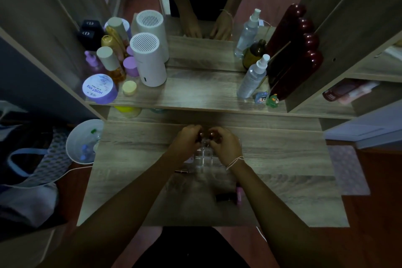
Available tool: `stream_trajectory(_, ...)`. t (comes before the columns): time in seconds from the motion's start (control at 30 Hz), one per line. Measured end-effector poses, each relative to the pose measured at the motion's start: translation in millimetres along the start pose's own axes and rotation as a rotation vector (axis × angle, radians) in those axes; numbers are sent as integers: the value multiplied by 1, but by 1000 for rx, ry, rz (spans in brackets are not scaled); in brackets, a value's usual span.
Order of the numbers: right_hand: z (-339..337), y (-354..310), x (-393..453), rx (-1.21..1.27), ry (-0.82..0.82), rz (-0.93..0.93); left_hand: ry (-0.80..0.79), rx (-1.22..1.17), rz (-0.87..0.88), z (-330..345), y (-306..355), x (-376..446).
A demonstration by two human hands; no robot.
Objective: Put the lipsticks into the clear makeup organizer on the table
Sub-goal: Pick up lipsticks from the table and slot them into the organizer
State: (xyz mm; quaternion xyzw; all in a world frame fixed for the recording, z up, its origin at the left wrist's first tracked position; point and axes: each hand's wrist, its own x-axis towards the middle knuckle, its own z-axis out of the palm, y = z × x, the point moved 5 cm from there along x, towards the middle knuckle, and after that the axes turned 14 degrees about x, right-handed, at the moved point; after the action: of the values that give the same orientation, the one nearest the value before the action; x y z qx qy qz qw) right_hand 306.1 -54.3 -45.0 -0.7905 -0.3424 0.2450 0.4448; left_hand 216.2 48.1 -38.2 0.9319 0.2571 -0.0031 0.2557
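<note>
The clear makeup organizer (204, 157) stands mid-table, its grid of compartments faint in the dim light. My left hand (187, 139) and my right hand (224, 143) meet over its far edge, each closed on a small dark reddish lipstick (205, 134). On the table nearer to me lie a dark lipstick (224, 197) and a pink lipstick (239, 194), partly hidden by my right forearm. Another thin lipstick (181, 171) lies by my left forearm.
A raised shelf (195, 98) behind holds a white cylinder device (150, 61), several bottles and jars at left, spray bottles (253, 76) and a dark red object (293, 54) at right. A mirror is behind. A white bin (83, 141) sits left of the table.
</note>
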Motion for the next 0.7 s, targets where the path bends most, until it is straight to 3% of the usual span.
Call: stream_trajectory(0.7, -9, -16, -16, 36, 19, -60, 56, -61, -60, -6, -5, -20)
